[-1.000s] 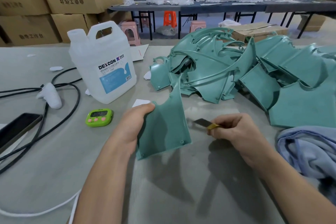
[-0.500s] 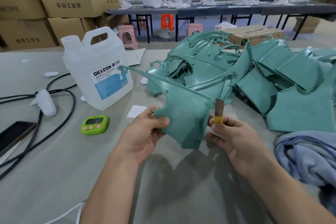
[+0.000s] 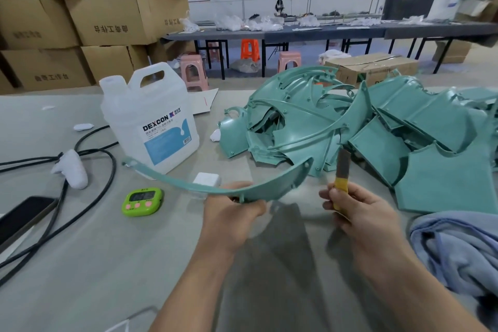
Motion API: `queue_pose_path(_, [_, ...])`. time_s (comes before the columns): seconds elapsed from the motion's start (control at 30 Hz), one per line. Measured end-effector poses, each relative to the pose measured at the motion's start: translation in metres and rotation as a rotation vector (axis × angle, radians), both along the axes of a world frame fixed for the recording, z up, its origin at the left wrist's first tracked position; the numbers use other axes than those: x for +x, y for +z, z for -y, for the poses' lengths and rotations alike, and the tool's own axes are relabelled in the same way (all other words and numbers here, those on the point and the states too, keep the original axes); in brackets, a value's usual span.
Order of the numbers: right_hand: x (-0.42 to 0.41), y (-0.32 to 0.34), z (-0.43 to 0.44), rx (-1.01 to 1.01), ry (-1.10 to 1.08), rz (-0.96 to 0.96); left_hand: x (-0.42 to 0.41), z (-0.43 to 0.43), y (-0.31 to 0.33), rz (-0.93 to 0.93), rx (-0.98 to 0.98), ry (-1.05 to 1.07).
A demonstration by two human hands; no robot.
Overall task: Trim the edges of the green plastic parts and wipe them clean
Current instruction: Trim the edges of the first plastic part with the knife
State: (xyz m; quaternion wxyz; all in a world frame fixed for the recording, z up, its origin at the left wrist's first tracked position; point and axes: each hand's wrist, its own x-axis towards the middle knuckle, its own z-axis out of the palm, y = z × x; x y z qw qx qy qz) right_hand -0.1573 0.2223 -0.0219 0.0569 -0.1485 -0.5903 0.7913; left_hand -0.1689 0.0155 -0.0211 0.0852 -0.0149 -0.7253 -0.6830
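My left hand [image 3: 233, 210] grips a curved green plastic part [image 3: 269, 187] above the table, tilted nearly edge-on, its thin arm reaching left toward the jug. My right hand [image 3: 358, 210] holds a small blade [image 3: 342, 167] with a yellow-wrapped handle, the blade pointing up, a short gap right of the part. A heap of green plastic parts [image 3: 350, 129] lies on the table behind both hands. A blue cloth [image 3: 458, 248] lies bunched at the right edge.
A white DEXCON jug [image 3: 151, 118] stands at the left-centre, with a green timer [image 3: 142, 201] and a small white block [image 3: 206, 180] before it. Black cables [image 3: 89, 170] and a phone [image 3: 21, 217] lie at the left. Cardboard boxes [image 3: 94, 16] stack behind.
My left hand has turned the green part from flat-facing to nearly edge-on and lowered it. My right hand stayed beside it with the blade upright, now a little apart from the part.
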Motion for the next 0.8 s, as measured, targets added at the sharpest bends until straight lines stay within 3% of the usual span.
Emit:
queue_pose_path(0.1, [0.0,0.004,0.001,0.046,0.005,-0.038,-0.001,-0.001,-0.006,-0.065,-0.134,0.087])
queue_pose_path(0.2, [0.001,0.008,0.008,0.098,0.073,-0.126,0.0,-0.001,-0.009,-0.162,-0.249,-0.003])
queue_pose_path(0.43, [0.001,0.007,0.021,0.129,0.212,-0.209,-0.005,-0.002,-0.018,-0.161,-0.386,0.044])
queue_pose_path(0.63, [-0.007,-0.002,0.02,0.089,0.23,-0.055,-0.012,0.002,-0.019,-0.078,-0.295,0.042])
queue_pose_path(0.8, [-0.016,-0.005,0.017,0.093,0.17,0.179,-0.009,-0.001,-0.015,-0.051,-0.057,-0.008])
